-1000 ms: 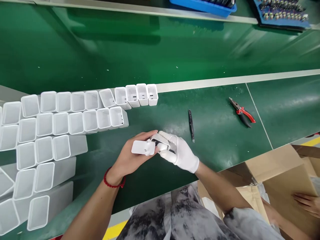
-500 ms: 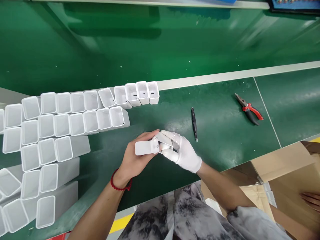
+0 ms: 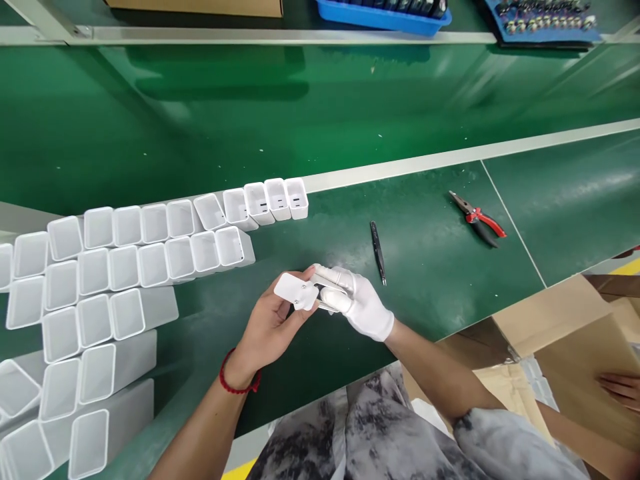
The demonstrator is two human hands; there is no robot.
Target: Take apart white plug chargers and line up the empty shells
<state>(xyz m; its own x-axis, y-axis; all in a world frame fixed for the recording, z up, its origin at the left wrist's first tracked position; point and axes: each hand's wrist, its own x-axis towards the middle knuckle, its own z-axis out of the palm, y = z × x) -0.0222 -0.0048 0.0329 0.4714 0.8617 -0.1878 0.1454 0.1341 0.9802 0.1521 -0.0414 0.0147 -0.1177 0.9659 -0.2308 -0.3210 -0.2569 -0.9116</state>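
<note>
A small white plate (image 3: 296, 291) with two screws is held by my bare left hand (image 3: 273, 320), with thumb and fingers closed round its edges. My right hand (image 3: 363, 303), in a white glove, has its fingers wrapped round a white bracket-like part (image 3: 330, 281) that meets the plate at the screws. Part of this bracket is hidden by the gloved fingers. To the right of my hands, black tweezers (image 3: 379, 252) lie on the green table (image 3: 320, 227). Farther right are pliers (image 3: 477, 219) with red and black handles.
Rows of white open-topped boxes (image 3: 123, 268) stand on the left. A blue tray (image 3: 385, 19) and a blue mat (image 3: 547, 33) with small parts lie on the shelf above. Cardboard boxes (image 3: 555, 313) are at the lower right, near another person's hand (image 3: 620, 390).
The view has tilted up, showing more of the shelf. The white plate in my left hand has turned, its free end now pointing up and left.
</note>
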